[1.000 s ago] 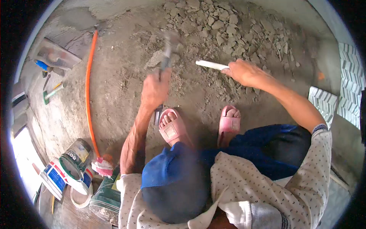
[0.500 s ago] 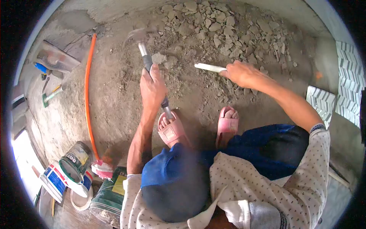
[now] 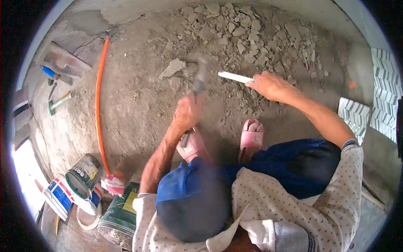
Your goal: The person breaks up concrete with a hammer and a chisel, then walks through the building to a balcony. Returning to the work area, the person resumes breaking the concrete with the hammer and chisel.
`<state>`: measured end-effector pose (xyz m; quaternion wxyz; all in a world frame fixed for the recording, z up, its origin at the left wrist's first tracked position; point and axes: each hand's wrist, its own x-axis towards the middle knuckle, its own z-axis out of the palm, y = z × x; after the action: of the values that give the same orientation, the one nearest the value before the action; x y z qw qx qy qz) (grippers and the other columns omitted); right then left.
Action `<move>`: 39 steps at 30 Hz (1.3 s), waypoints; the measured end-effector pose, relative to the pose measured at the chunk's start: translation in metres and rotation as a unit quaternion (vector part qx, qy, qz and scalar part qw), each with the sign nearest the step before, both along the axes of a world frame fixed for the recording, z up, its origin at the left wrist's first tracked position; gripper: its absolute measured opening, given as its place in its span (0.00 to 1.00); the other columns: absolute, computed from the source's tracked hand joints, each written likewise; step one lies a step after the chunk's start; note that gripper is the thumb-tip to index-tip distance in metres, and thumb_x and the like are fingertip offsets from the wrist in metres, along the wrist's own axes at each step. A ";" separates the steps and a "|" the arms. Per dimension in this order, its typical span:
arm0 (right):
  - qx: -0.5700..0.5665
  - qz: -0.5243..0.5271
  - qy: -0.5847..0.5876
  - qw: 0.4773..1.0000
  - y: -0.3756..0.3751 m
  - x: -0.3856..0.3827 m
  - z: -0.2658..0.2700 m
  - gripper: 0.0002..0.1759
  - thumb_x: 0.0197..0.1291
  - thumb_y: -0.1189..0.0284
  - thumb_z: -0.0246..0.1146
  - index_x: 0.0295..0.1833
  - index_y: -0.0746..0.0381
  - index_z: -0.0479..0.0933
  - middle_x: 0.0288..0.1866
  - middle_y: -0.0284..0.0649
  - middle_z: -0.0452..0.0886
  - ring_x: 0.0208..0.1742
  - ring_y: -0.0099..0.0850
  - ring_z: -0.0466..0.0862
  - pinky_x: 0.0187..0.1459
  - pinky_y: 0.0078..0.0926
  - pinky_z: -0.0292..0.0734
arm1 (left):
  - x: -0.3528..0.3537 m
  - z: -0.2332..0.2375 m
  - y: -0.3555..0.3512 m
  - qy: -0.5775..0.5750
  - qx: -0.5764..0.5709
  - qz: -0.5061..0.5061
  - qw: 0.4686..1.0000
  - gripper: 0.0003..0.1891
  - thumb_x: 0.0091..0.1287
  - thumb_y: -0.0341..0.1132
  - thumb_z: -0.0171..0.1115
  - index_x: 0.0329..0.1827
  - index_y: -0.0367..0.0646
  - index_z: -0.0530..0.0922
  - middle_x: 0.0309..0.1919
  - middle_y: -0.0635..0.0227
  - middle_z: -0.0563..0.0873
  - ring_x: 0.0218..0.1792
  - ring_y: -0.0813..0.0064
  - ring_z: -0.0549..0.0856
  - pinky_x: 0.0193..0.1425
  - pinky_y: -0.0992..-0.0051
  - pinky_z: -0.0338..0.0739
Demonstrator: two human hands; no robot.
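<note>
My left hand (image 3: 188,112) is closed around the handle of a hammer (image 3: 198,87), whose head is smeared by motion over the rubble. The lower end of the handle shows below my fist, above the left pink slipper (image 3: 193,145). To the right, my right hand (image 3: 268,85) grips a straight white bar (image 3: 236,77) that points left; its kind is not clear. Just left of the hammer head lies a chunk of broken mortar (image 3: 173,68). Loose grit and crumbs cover the floor under both hands.
A heap of broken pieces (image 3: 252,35) lies at the back. An orange hose (image 3: 99,96), a trowel (image 3: 65,61) and a green-headed mallet (image 3: 58,103) are on the left. Paint buckets (image 3: 84,176) stand at lower left, patterned tiles (image 3: 354,117) at right.
My left hand has swung the hammer right and nearer to the white bar. The mortar chunk beside it now shows more fully. My right hand has barely moved.
</note>
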<state>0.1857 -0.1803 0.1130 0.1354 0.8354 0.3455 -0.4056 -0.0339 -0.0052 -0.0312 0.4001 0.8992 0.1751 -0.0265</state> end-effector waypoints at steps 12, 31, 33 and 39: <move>-0.001 -0.043 0.025 0.999 -0.031 0.004 -0.007 0.33 0.67 0.46 0.47 0.39 0.68 0.79 0.36 0.59 0.80 0.40 0.55 0.81 0.42 0.49 0.74 | 0.019 0.047 0.025 0.103 -0.049 -0.047 0.992 0.19 0.68 0.47 0.52 0.41 0.36 0.73 0.31 0.42 0.81 0.38 0.38 0.80 0.42 0.48 0.72; 0.130 -0.105 0.005 0.986 -0.093 -0.025 -0.042 0.28 0.69 0.51 0.48 0.42 0.68 0.76 0.25 0.56 0.79 0.31 0.54 0.81 0.35 0.50 0.76 | 0.060 0.120 0.027 -0.009 -0.139 0.172 0.975 0.20 0.72 0.48 0.49 0.41 0.36 0.72 0.20 0.55 0.76 0.23 0.62 0.77 0.28 0.62 0.69; 0.151 -0.112 -0.001 0.982 -0.092 -0.024 -0.039 0.27 0.68 0.51 0.48 0.42 0.68 0.77 0.25 0.55 0.80 0.30 0.54 0.82 0.34 0.49 0.77 | 0.069 0.122 0.020 -0.040 -0.140 0.197 0.969 0.20 0.72 0.49 0.49 0.41 0.36 0.72 0.19 0.58 0.77 0.21 0.65 0.76 0.26 0.64 0.69; 0.120 -0.084 0.008 0.989 -0.091 -0.026 -0.049 0.26 0.68 0.52 0.49 0.45 0.67 0.76 0.29 0.56 0.81 0.32 0.55 0.83 0.33 0.50 0.78 | 0.057 0.092 0.002 0.030 0.020 -0.031 0.999 0.20 0.71 0.48 0.51 0.39 0.35 0.71 0.21 0.49 0.79 0.23 0.47 0.79 0.28 0.58 0.71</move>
<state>0.1597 -0.2713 0.0643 -0.0032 0.8683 0.3216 -0.3776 0.0227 -0.0030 0.0606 0.3757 0.9108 0.1596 -0.0623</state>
